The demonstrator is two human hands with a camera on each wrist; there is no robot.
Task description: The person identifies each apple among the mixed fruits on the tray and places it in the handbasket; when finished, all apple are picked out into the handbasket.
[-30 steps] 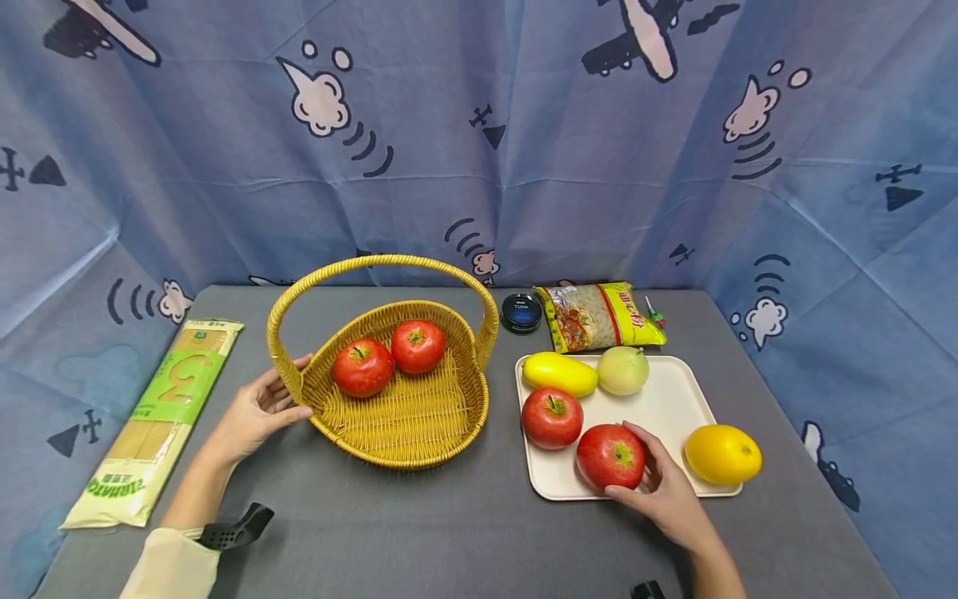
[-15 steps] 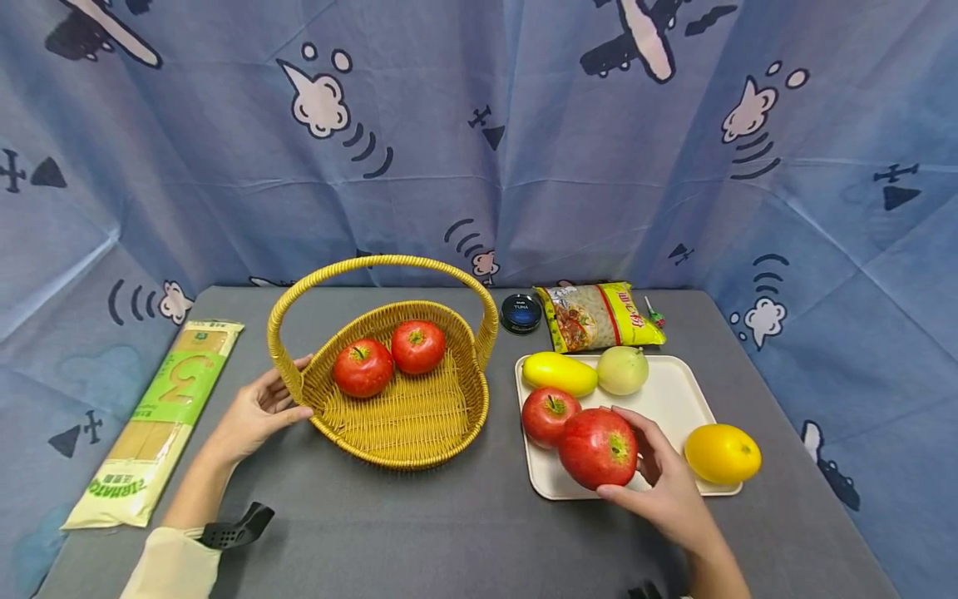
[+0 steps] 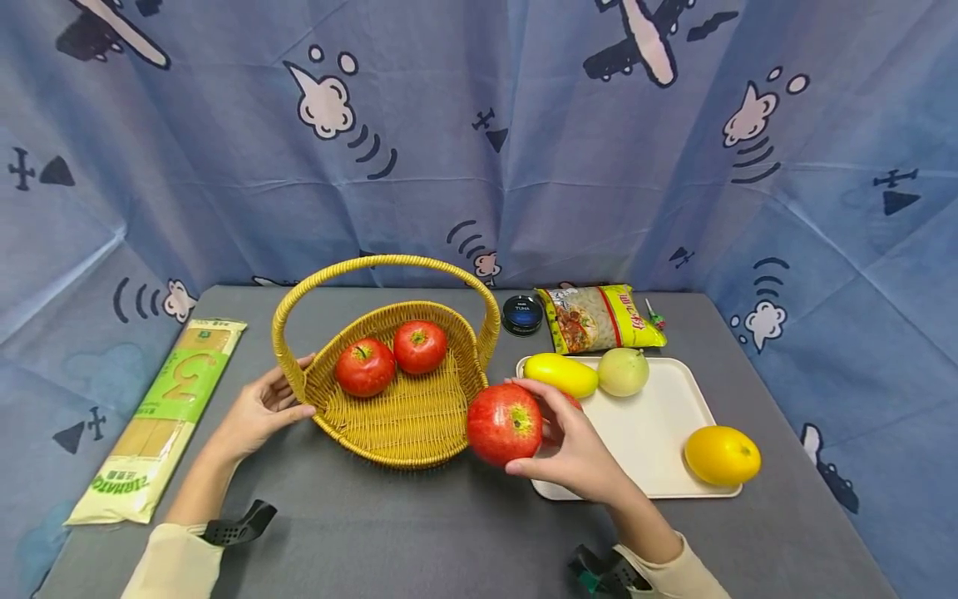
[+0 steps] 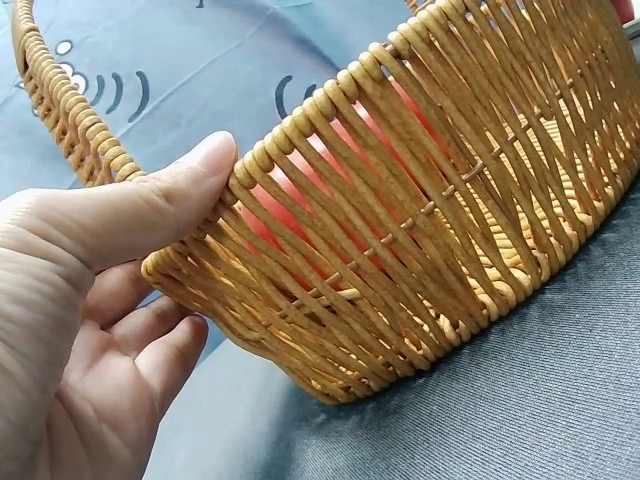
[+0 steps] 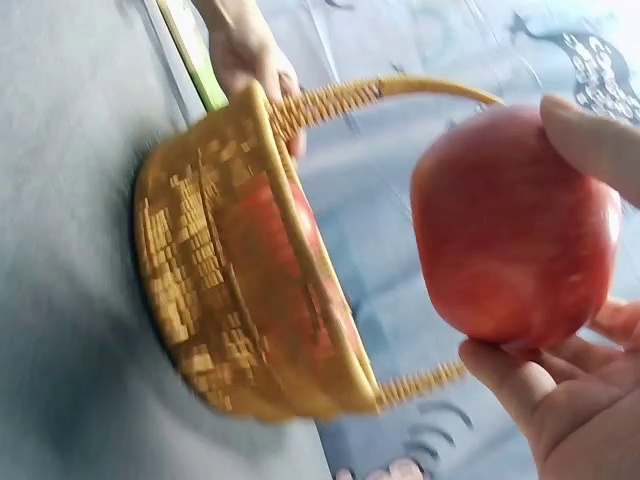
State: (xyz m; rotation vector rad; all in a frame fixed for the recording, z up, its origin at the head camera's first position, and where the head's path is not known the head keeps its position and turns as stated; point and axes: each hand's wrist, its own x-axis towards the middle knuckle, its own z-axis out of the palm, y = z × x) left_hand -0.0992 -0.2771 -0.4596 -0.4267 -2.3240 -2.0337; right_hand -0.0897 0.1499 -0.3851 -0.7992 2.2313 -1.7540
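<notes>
My right hand (image 3: 569,445) grips a red apple (image 3: 504,423) in the air just right of the yellow wicker basket (image 3: 407,428); the right wrist view shows the apple (image 5: 512,228) close up between thumb and fingers, with the basket (image 5: 250,270) beyond. My left hand (image 3: 258,409) holds the basket's left rim, thumb over the edge (image 4: 190,175) in the left wrist view. Two red tomatoes (image 3: 364,367) (image 3: 420,346) lie inside the basket. Another red fruit is mostly hidden behind my right hand.
A cream tray (image 3: 659,420) at the right carries a yellow fruit (image 3: 560,374), a pale green fruit (image 3: 623,371) and an orange-yellow fruit (image 3: 722,455). Behind it lie a snack bag (image 3: 597,317) and a tuna tin (image 3: 521,314). A spaghetti packet (image 3: 160,416) lies far left.
My right hand lifted the red apple off the tray and carried it left toward the basket. The left hand stayed on the basket rim.
</notes>
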